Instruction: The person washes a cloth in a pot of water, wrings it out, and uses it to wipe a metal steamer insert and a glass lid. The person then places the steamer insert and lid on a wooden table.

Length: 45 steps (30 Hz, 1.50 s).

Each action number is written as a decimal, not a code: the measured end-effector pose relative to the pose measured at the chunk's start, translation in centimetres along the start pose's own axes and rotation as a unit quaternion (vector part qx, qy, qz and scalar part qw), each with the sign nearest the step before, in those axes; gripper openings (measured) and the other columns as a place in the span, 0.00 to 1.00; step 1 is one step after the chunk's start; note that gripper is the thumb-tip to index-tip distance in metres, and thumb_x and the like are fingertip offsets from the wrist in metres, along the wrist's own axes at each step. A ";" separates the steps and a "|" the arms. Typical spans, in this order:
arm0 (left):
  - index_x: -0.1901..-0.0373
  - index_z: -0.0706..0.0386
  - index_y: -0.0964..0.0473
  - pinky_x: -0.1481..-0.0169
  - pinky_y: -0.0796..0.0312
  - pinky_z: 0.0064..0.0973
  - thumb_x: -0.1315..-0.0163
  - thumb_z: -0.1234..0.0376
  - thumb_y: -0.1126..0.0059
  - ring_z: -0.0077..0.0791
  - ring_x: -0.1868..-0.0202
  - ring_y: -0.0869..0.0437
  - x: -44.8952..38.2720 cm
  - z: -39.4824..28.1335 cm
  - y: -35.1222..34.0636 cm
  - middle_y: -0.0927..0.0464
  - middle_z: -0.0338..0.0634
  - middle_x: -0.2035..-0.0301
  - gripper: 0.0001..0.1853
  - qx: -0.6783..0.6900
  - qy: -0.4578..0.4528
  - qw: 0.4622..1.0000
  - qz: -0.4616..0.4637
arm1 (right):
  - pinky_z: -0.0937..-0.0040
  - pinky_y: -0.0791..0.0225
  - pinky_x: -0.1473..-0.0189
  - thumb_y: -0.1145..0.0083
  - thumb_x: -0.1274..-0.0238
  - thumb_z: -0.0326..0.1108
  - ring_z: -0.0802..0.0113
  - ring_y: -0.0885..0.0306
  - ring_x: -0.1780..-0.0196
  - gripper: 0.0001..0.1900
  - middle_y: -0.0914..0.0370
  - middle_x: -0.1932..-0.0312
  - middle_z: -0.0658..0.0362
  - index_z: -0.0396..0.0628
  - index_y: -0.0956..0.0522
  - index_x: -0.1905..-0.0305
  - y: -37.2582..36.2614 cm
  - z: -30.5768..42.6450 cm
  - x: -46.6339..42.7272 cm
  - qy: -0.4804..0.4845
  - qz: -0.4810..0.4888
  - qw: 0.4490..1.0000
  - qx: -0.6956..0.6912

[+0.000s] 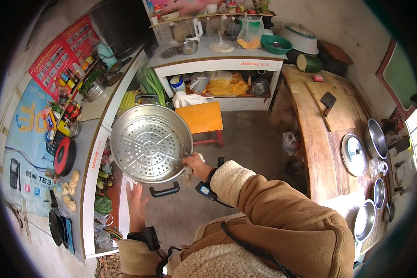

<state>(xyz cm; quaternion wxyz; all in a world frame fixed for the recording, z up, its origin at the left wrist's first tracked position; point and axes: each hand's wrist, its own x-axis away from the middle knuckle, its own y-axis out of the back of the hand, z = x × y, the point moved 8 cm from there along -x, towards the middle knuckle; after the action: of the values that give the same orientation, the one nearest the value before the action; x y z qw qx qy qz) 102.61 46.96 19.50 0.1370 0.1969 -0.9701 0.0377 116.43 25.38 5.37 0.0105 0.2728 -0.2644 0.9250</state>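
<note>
A round aluminium steamer basket (152,144) with a perforated bottom and two black handles is in front of me, inside empty. My right hand (196,166) grips its right rim, thumb over the edge. A piece of pale cloth (202,157) shows beside those fingers; whether they hold it too I cannot tell. Just below the rim, my left hand (136,205) is spread with nothing in it. Whether its fingertips touch the metal is not plain. The near black handle (164,190) sticks out between my hands.
Beyond the basket stands an orange-topped stool (201,116). A white-fronted counter (93,149) runs along the left, another (215,63) at the back. On the right, a wooden table (309,139) carries a cutting board (337,116), a cleaver (328,100), a pot lid (353,155) and metal bowls.
</note>
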 end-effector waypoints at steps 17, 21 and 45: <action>0.55 0.63 0.37 0.56 0.27 0.30 0.47 0.76 0.48 0.33 0.60 0.24 -4.1 6.2 -4.7 0.31 0.44 0.60 0.17 0.032 -0.150 0.969 0.196 | 0.70 0.30 0.60 0.52 0.52 0.19 0.67 0.25 0.62 0.15 0.24 0.64 0.55 0.35 0.28 0.56 0.1 10.9 3.7 0.226 0.133 0.960 0.101; 0.61 0.66 0.32 0.51 0.29 0.28 0.46 0.77 0.51 0.30 0.57 0.25 -6.2 5.5 -5.5 0.27 0.46 0.64 0.10 -0.167 -0.164 0.920 0.313 | 0.70 0.36 0.53 0.44 0.55 0.26 0.64 0.28 0.57 0.21 0.26 0.60 0.51 0.37 0.30 0.52 0.9 15.4 3.6 0.336 -0.022 0.907 0.253; 0.54 0.65 0.36 0.64 0.25 0.39 0.55 0.80 0.57 0.40 0.62 0.22 -9.1 9.6 -18.6 0.29 0.48 0.59 0.21 0.087 0.198 0.906 0.365 | 0.64 0.34 0.58 0.45 0.56 0.35 0.52 0.27 0.60 0.18 0.26 0.66 0.45 0.40 0.31 0.58 15.3 22.7 13.7 0.357 -0.335 0.794 0.361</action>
<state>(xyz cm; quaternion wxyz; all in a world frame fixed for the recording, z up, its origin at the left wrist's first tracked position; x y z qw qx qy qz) 115.51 32.01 8.10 0.2856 -0.1709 -0.9200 0.2072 113.65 -0.70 21.14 0.3140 -0.0216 0.2194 0.9235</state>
